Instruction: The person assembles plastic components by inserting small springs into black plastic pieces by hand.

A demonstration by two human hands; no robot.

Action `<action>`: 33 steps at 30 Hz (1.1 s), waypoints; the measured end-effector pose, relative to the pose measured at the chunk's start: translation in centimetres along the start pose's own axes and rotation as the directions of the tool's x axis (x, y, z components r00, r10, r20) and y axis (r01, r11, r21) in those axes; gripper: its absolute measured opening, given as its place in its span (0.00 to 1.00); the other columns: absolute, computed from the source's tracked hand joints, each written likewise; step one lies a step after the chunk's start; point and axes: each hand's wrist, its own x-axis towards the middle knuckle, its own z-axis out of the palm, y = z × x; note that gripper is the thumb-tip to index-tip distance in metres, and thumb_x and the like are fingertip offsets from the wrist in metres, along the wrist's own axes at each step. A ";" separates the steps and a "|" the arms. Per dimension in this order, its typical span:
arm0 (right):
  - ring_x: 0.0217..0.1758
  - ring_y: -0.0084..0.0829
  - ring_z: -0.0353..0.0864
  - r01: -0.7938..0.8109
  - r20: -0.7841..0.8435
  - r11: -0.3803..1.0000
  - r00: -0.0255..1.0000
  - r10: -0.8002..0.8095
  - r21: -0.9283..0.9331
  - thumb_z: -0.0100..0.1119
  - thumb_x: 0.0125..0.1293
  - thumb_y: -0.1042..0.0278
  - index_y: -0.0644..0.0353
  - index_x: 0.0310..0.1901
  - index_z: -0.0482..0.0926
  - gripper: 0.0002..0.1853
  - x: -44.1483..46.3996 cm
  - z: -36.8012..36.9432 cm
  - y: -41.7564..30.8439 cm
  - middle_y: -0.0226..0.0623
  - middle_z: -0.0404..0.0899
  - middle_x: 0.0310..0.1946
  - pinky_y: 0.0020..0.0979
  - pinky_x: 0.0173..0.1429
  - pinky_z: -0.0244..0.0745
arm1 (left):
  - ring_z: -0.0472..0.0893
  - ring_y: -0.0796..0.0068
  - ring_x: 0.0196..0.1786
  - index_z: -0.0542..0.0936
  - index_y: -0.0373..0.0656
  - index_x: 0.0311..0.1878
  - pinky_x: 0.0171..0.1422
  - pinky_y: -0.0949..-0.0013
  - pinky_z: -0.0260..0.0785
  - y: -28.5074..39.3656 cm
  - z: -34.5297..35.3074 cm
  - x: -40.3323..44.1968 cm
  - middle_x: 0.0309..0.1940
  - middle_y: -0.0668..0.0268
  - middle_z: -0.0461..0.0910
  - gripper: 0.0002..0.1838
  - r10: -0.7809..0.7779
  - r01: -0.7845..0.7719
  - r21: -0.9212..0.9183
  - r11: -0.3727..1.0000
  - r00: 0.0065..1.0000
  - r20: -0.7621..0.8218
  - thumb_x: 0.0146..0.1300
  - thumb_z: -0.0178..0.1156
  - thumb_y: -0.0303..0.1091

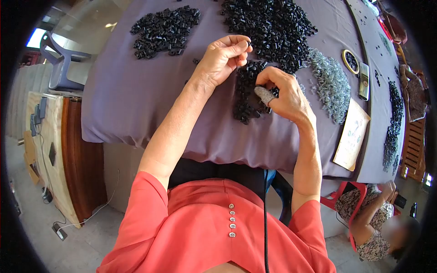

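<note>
My left hand point(225, 57) is raised over the cloth, thumb and forefinger pinched on a small black plastic piece point(248, 43) that shows only as a dark bit. Lower and to the right, my right hand point(289, 95) curls over a small heap of black plastic pieces point(246, 107). A grey wrap point(265, 95) covers its thumb. Dark pieces show between that thumb and the bent fingers, partly hidden by the hand. Just beyond both hands lies a large pile of black plastic pieces point(273, 27). Small clear plastic pieces point(330, 84) lie right of my right hand.
Another black pile point(166, 32) lies far left on the purple cloth point(136, 100). To the right are a round container point(350, 61), a metallic box point(363, 82) and a printed sheet point(353, 136). A person point(373, 218) sits lower right. A wooden cabinet point(82, 159) stands left.
</note>
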 end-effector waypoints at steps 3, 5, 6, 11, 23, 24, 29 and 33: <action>0.30 0.31 0.77 -0.070 -0.049 0.989 0.996 0.078 0.133 0.60 0.46 0.78 0.65 0.33 0.74 0.10 0.1 -0.5 0.3 0.37 0.76 0.26 0.30 0.38 0.71 | 0.73 0.84 0.26 0.79 0.41 0.40 0.29 0.80 0.65 0.3 0.7 -0.4 0.30 0.67 0.79 0.06 -0.004 0.001 0.079 0.997 0.999 0.039 0.61 0.60 0.30; 0.30 0.26 0.77 -0.059 -0.123 0.973 0.988 0.089 0.224 0.61 0.48 0.78 0.65 0.35 0.74 0.11 0.1 -0.5 0.9 0.36 0.77 0.27 0.27 0.39 0.71 | 0.72 0.84 0.25 0.79 0.41 0.40 0.29 0.81 0.65 0.4 1.1 -0.8 0.29 0.67 0.79 0.06 -0.036 0.028 0.121 0.992 0.997 0.062 0.61 0.60 0.31; 0.33 0.22 0.76 -0.127 -0.131 0.939 0.976 0.176 0.319 0.60 0.53 0.79 0.65 0.38 0.75 0.10 0.0 -0.5 0.8 0.32 0.77 0.28 0.25 0.41 0.72 | 0.73 0.85 0.25 0.79 0.41 0.40 0.29 0.81 0.65 0.3 1.3 -0.8 0.29 0.67 0.79 0.06 -0.033 0.024 0.124 0.992 0.997 0.073 0.61 0.61 0.31; 0.38 0.21 0.78 -0.102 -0.204 0.837 0.947 0.246 0.538 0.56 0.60 0.81 0.67 0.44 0.77 0.10 0.4 -0.8 0.7 0.31 0.79 0.32 0.22 0.46 0.73 | 0.75 0.83 0.26 0.79 0.40 0.40 0.30 0.80 0.68 0.2 2.1 -1.2 0.29 0.66 0.80 0.07 -0.049 0.037 0.154 0.987 0.996 0.075 0.60 0.61 0.29; 0.33 0.18 0.77 -0.231 -0.255 0.872 0.896 0.363 0.432 0.56 0.58 0.80 0.65 0.37 0.77 0.06 0.6 -0.7 1.8 0.29 0.80 0.30 0.21 0.39 0.72 | 0.76 0.82 0.27 0.78 0.39 0.42 0.33 0.78 0.70 0.1 2.5 -1.4 0.31 0.64 0.80 0.08 -0.066 0.049 0.207 0.977 0.995 0.079 0.60 0.61 0.28; 0.32 0.18 0.76 -0.187 -0.290 0.873 0.895 0.340 0.450 0.56 0.58 0.79 0.65 0.36 0.77 0.04 0.6 -0.6 1.8 0.29 0.79 0.29 0.21 0.38 0.72 | 0.76 0.82 0.27 0.78 0.39 0.42 0.33 0.78 0.70 0.0 2.5 -1.4 0.30 0.64 0.80 0.08 -0.071 0.053 0.213 0.976 0.995 0.077 0.60 0.61 0.28; 0.28 0.15 0.72 -0.063 -0.317 0.804 0.898 0.304 0.592 0.59 0.59 0.75 0.63 0.33 0.76 0.03 0.6 -0.2 2.2 0.27 0.77 0.27 0.19 0.34 0.70 | 0.76 0.82 0.27 0.79 0.39 0.41 0.33 0.78 0.70 -0.1 2.8 -1.5 0.30 0.66 0.80 0.08 -0.085 0.066 0.239 0.969 0.994 0.069 0.59 0.61 0.28; 0.27 0.16 0.72 -0.081 -0.237 0.705 0.909 0.341 0.705 0.60 0.60 0.73 0.63 0.33 0.75 0.04 0.6 0.3 1.6 0.28 0.77 0.27 0.19 0.33 0.69 | 0.76 0.82 0.28 0.79 0.39 0.41 0.32 0.79 0.69 -0.3 3.0 -1.6 0.29 0.67 0.80 0.07 -0.067 0.042 0.285 0.958 0.995 0.079 0.60 0.61 0.28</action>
